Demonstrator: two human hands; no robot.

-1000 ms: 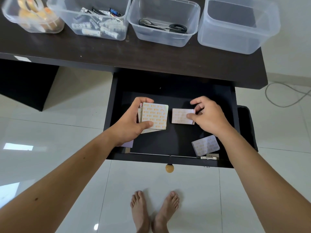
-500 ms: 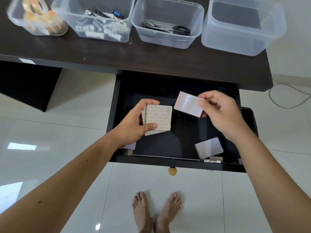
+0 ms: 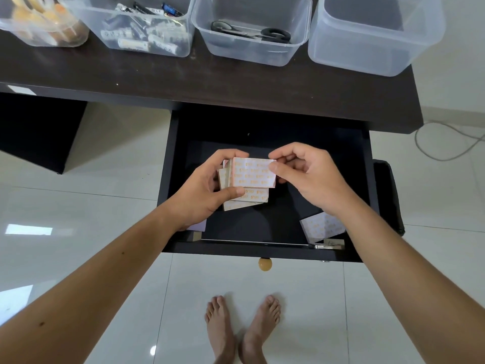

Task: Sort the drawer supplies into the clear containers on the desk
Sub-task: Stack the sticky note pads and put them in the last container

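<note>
Over the open black drawer (image 3: 273,249) my left hand (image 3: 203,190) grips a stack of white sticker sheets (image 3: 249,193) printed with orange marks. My right hand (image 3: 309,177) pinches the right edge of the top sheet (image 3: 253,173), which lies on that stack. Another sticker sheet (image 3: 321,227) lies at the drawer's front right, partly under my right forearm. A pale sheet corner (image 3: 196,227) peeks out under my left wrist. On the desk (image 3: 210,82) stand clear containers: tape rolls (image 3: 44,24), batteries (image 3: 141,30), scissors (image 3: 252,30), and an empty container (image 3: 375,32) at the right.
The drawer's round wooden knob (image 3: 265,264) juts toward my bare feet (image 3: 241,329) on the white tiled floor. A grey cable (image 3: 446,143) loops on the floor right of the desk. A dark object (image 3: 388,195) stands beside the drawer's right side.
My right hand lifted a sheet off the drawer floor, carried it left and laid it on the stack in my left hand. The view has shifted slightly.
</note>
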